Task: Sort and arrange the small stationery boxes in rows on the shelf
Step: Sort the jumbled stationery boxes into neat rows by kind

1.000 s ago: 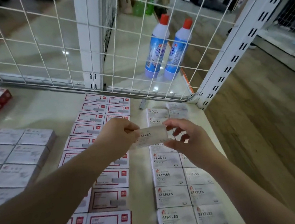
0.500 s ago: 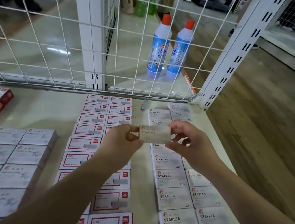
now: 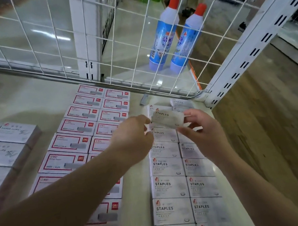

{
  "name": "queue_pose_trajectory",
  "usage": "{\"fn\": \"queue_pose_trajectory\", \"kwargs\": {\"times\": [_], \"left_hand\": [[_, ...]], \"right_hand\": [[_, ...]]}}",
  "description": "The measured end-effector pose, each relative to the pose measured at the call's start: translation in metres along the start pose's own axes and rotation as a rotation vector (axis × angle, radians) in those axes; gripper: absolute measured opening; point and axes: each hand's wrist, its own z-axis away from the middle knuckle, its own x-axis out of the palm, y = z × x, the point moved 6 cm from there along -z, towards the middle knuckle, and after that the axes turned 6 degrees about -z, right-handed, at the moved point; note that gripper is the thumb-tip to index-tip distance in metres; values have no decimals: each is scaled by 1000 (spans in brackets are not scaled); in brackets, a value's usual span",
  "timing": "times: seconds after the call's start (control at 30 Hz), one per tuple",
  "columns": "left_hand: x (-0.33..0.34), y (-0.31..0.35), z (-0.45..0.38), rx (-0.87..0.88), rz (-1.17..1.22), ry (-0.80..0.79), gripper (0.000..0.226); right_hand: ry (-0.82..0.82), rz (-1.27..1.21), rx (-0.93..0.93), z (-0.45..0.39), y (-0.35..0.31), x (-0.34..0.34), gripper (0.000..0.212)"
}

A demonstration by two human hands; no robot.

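White staples box (image 3: 167, 119), L hand (image 3: 131, 137), R hand (image 3: 201, 130) pinching ends

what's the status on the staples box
Left hand and right hand each grip an end. Staples box lifted over far end of staples rows. Nothing in the way.

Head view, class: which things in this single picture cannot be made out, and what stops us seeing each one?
- Held staples box: small print is motion-blurred; its ends are covered by the left hand and right hand.
- Red-bordered boxes: the left forearm hides several nearer ones.
- Paper clip boxes: cut off by the left edge.
- Small grey object by the wire mesh: too small to identify.
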Motion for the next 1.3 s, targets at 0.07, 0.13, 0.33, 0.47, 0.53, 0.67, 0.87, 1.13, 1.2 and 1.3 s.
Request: {"fn": "queue_pose_trajectory", "kwargs": {"times": [0.07,0.13,0.33,0.47,0.53,0.67,0.87,1.13,1.2,1.3], "left_hand": [[6,2,-4,23,-58,1,40],[11,1,-9,33,-113,-27,42],[23,2,-26,81,-255,-148,34],[32,5,-32,153,-398,-193,41],[32,4,-32,169,-424,-176,44],[31,5,-37,211,-440,-102,37],[29,4,-45,198,-374,-109,30],[21,10,-61,159,-334,13,35],[22,10,-66,152,-342,6,40],[23,11,-73,128,-355,-12,42]], "right_hand": [[3,17,7,-7,4,-4,27],[8,26,31,-15,10,-6,28],[73,46,12,-40,14,-7,21],[77,71,69,-65,23,-3,31],[53,83,108,-77,27,2,40],[-7,117,145,-93,26,10,39],[-76,117,178,-103,27,19,26],[-107,139,202,-108,36,19,32],[-123,151,187,-108,37,20,40],[-110,149,161,-108,40,18,44]]}}
